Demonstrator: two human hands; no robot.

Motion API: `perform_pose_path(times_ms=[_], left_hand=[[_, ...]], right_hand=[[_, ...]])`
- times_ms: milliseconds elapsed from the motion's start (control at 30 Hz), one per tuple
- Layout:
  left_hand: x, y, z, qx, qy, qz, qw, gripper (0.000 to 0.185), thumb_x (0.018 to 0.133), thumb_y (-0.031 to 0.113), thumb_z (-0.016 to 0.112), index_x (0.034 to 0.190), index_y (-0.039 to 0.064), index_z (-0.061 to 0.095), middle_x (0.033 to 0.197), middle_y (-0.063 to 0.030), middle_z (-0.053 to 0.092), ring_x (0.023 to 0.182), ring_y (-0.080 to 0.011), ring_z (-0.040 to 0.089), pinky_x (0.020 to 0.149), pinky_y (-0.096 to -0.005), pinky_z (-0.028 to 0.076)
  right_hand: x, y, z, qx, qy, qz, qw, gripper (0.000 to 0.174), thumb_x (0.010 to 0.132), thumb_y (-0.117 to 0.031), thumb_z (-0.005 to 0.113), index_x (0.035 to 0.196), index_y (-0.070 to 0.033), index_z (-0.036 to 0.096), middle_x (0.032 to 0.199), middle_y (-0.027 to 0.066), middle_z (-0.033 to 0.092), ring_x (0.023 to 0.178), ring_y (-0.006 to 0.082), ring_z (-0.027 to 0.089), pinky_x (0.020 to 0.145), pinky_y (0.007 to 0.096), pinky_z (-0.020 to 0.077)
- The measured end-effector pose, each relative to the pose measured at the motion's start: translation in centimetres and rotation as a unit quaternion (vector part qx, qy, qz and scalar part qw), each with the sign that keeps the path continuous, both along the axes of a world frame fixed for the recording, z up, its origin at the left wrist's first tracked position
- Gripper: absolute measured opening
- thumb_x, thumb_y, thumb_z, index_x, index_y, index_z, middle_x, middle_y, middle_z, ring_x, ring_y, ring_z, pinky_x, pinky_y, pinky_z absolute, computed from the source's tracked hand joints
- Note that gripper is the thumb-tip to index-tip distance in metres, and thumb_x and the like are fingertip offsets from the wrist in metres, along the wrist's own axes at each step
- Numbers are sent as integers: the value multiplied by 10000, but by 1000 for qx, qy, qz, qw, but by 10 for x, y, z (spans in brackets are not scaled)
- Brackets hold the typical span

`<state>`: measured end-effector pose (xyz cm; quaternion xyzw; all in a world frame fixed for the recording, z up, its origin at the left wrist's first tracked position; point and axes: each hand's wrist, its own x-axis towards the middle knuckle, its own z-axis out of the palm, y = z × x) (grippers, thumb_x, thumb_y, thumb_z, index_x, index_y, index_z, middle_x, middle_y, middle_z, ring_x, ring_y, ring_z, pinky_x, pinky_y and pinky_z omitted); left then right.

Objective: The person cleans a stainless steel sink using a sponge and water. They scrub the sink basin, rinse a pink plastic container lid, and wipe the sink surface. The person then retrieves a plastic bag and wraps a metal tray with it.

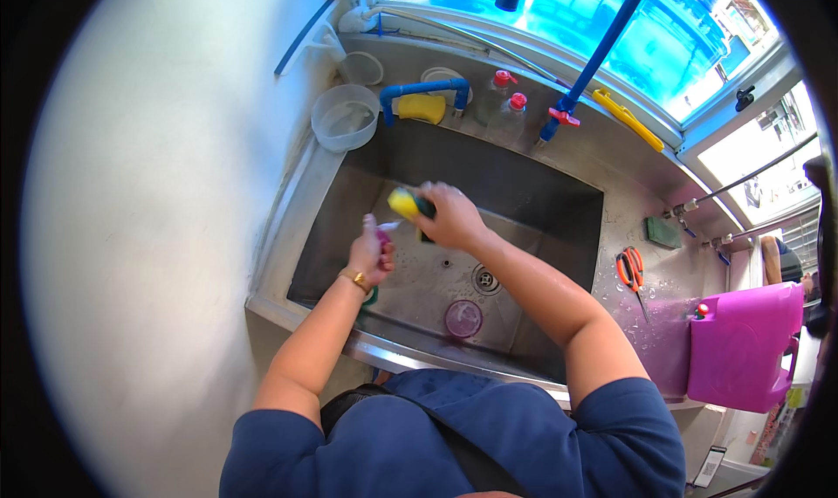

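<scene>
Over a stainless steel sink (425, 282), my right hand (452, 218) grips a yellow and green sponge (404, 203). Just left of it, my left hand (373, 256) is closed around a small purple item (383, 237) with a pale, blurred end; its exact kind cannot be told. The sponge and the item look close together, and whether they touch is unclear. A round, translucent purple container or lid (463, 319) lies on the sink floor near the drain (486, 279). Something green (370, 296) shows partly behind my left wrist.
Behind the sink are a plastic tub (346, 119), a blue pipe faucet (425, 87), a yellow sponge (422, 108) and two red-capped bottles (506, 118). At right lie orange-handled scissors (631, 270), a green scouring pad (663, 232) and a purple jerrycan (743, 347). A person is partly visible far right.
</scene>
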<state>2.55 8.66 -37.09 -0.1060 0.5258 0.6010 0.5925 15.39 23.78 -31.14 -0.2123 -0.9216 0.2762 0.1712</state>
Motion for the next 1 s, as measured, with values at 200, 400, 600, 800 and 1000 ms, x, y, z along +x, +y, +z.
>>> perform_pose_path(times_ms=[200, 400, 600, 800, 1000], left_hand=[[-8, -17, -12, 43, -28, 18, 999, 565, 982, 642, 418, 1109, 119, 589, 599, 4, 447, 439, -102, 352, 463, -268, 320], [-1, -26, -16, 76, -74, 19, 994, 544, 981, 624, 446, 1111, 120, 602, 618, 2, 472, 463, -96, 385, 480, -266, 338], [-7, -30, -18, 67, -87, 63, 992, 502, 996, 588, 443, 1108, 125, 602, 635, 7, 486, 482, -92, 394, 484, -256, 353], [1, -12, -11, 34, -31, 39, 998, 470, 995, 560, 482, 1149, 123, 564, 676, 2, 506, 520, -96, 422, 495, -255, 367], [1, 7, -7, -7, 20, -50, 999, 493, 974, 582, 515, 1151, 125, 566, 684, 7, 517, 542, -85, 463, 505, -257, 390]], right_hand=[[-159, 31, 57, 58, 216, -32, 974, 590, 774, -490, 739, 1173, -75, 606, 1118, 210, 617, 1104, 398, 566, 952, 469, 458], [-253, 34, 39, 86, -74, 19, 993, 765, 812, -584, 668, 1479, -276, 456, 1622, 214, 167, 1449, 489, 217, 1133, 597, 264], [-249, 20, 29, 89, -74, 31, 993, 654, 891, -480, 619, 1487, -276, 447, 1621, 218, 166, 1463, 452, 216, 1148, 582, 225], [-196, 34, 38, 66, 129, 6, 989, 571, 886, -430, 655, 1397, -201, 544, 1489, 252, 397, 1379, 430, 377, 1108, 506, 326], [-4, 115, 22, -394, 336, -299, 801, 398, 970, -482, 586, 971, -88, 647, 704, -6, 569, 548, 82, 526, 461, 242, 425]])
